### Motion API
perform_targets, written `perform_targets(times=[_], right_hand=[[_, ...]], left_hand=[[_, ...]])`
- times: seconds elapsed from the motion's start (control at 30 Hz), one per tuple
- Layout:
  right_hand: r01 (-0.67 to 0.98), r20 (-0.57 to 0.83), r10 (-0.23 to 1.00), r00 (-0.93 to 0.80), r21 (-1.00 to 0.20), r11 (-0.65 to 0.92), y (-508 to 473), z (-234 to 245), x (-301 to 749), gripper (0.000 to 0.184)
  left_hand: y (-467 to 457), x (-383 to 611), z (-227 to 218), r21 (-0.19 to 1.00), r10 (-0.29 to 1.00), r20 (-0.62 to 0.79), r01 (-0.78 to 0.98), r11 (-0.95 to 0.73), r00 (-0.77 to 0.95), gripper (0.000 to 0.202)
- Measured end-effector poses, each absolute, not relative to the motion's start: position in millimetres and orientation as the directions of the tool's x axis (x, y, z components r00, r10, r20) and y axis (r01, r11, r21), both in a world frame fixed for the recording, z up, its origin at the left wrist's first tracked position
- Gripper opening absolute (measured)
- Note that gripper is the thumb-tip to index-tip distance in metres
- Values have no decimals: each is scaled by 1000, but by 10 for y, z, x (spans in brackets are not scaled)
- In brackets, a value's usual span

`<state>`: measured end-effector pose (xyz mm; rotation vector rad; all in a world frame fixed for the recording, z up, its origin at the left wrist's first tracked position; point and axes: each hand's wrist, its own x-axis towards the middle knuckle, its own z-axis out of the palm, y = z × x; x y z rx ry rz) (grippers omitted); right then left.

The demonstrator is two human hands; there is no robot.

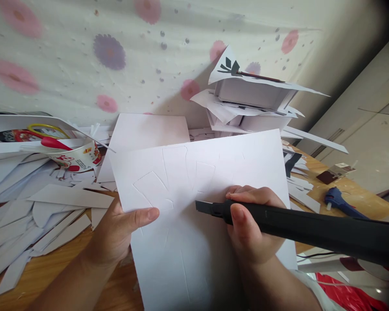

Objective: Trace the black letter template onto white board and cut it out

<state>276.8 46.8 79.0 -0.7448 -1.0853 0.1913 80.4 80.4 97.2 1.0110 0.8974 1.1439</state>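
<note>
1. Here's the left hand point(115, 233), half curled at the left edge of a smooth, white, flat rectangular board point(168, 268); the thumb presses flat on its face, the fingers mostly hidden behind.
2. Over to the right hand point(257, 222): closed in a pen-like grip, thumb and fingers pinching a thick, long black tool point(298, 226) with a flat, slanted dark blade-like tip.
3. That tip sits right over the middle of the board; whether it touches, I can't tell.
4. The board fills the centre, raised towards the person, its face marked with thin, shallow lines forming tapering, petal-like outlines, fanned across the upper half.
5. Right hand and tool cover part of the board's right side, the handle running out of frame.
6. To the left, a heap of white strip-shaped offcuts point(16, 237) lies across a wood-grained tabletop point(116, 287), with a printed white paper cup point(79, 157) among them.
7. Behind, a stack of white boxy pieces point(256, 95) stands before a pale flower-patterned cloth point(68, 86).
8. Far right: a blue glue gun point(345, 205) on the table, near a small brown-and-white carton point(335, 172).
</note>
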Motion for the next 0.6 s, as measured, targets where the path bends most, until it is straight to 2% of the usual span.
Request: perform_targets(times=[0.17, 0.37, 0.6], right_hand=[[206, 707, 528, 470, -670, 713, 458, 799, 2768, 18], [185, 711, 507, 487, -651, 736, 476, 826, 2768, 12], [223, 718, 462, 520, -637, 738, 502, 834, 2768, 16]], left_hand=[[804, 810, 971, 955, 981, -53, -277, 104, 185, 58], [801, 790, 958, 949, 980, -7, -308, 70, 201, 59], [795, 804, 986, 953, 977, -5, -294, 69, 212, 59]])
